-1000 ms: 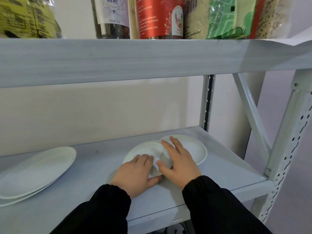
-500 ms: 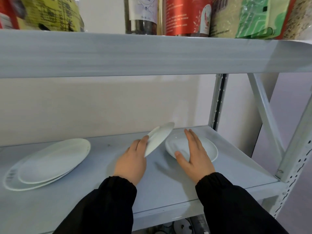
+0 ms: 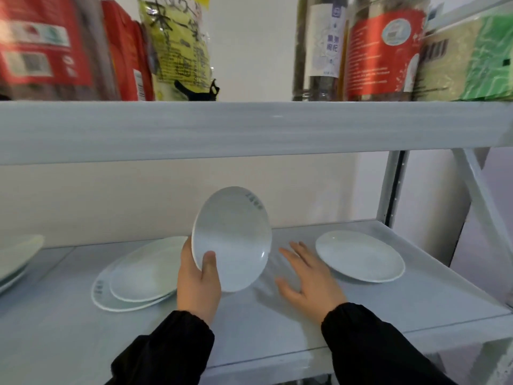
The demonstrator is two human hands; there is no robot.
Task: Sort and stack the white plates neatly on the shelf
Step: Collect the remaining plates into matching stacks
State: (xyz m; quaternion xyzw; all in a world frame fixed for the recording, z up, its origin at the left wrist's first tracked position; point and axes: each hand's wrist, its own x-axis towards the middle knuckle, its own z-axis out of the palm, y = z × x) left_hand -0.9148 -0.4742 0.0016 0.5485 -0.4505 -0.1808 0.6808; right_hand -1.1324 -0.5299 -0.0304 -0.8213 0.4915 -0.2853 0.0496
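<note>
**Plate in hand, mid-sort, on the lower shelf**

A person's left hand gripped a small white plate by its lower rim, thumb across the face. The plate was tipped almost upright and clear of the grey shelf. The right hand was empty, its fingers straight and spread low over the shelf, between the lifted plate and a single white plate lying flat to the right.

To the left sat a stack of two plates, the smaller one on top, with more plates at the far left edge.

The step looked like a carry between piles. The next move would call for levelling the plate and lowering it, centred, onto a pile of matching size.
</note>
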